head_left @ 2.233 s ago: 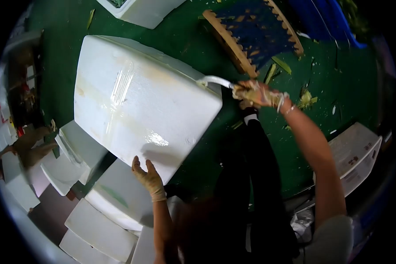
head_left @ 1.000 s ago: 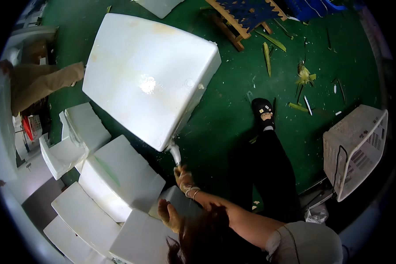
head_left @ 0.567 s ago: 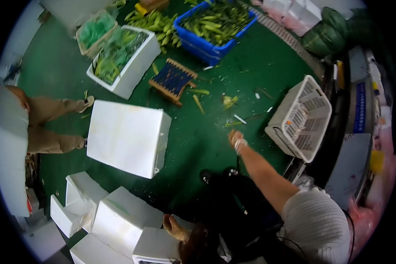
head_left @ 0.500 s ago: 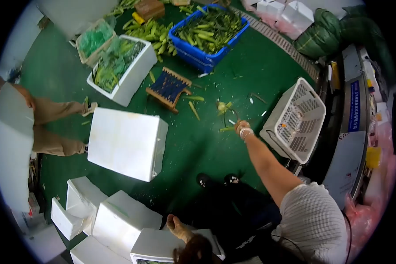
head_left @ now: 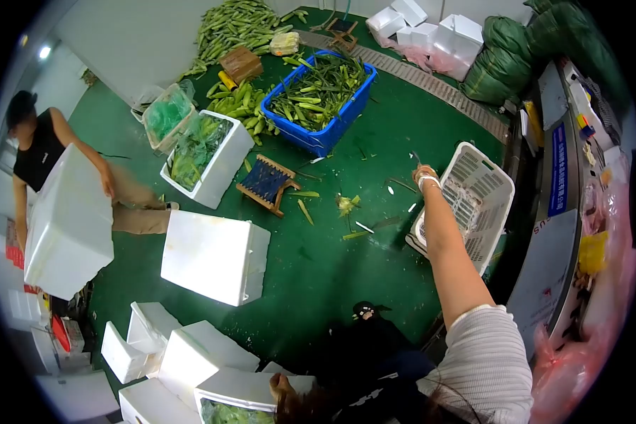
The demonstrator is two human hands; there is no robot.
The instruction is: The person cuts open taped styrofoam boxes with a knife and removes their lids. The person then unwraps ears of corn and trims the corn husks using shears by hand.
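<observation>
My right hand is stretched forward at the left rim of a white plastic basket. Its fingers are closed around a thin, dark, slightly curved tool that pokes out past them; its exact kind is too small to tell. The basket stands tilted and holds small scraps. Low in the view, my left hand is over a white foam box with leafy greens inside. Hair and the low angle hide most of its fingers.
At the left a co-worker carries a large foam box. A closed foam box, a low stool and a blue crate of green husks stand on the floor. Corn lies heaped behind. Machinery lines the right.
My right hand has moved up and right, from over the floor scraps to the basket's rim. The view has tilted up, showing more of the co-worker and the corn heap.
</observation>
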